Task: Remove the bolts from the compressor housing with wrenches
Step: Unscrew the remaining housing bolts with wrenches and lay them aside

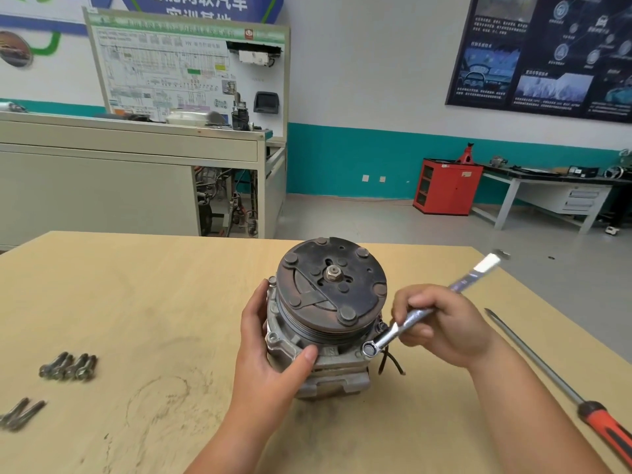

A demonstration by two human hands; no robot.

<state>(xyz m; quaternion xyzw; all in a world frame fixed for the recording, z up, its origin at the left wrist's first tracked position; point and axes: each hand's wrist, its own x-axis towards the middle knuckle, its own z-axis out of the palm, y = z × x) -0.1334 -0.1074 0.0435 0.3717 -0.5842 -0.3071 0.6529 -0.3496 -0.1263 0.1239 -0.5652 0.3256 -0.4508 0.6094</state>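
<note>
upright grey compressor, wrench ring on housing bolt

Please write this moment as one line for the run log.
step: bolt removal | left hand: holds compressor | right hand: grips wrench, ring end on bolt | loose bolts: on table, left

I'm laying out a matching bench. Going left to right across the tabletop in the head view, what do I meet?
loose bolts at the edge → cluster of bolts → left hand → compressor → right hand holding the wrench → screwdriver
</note>
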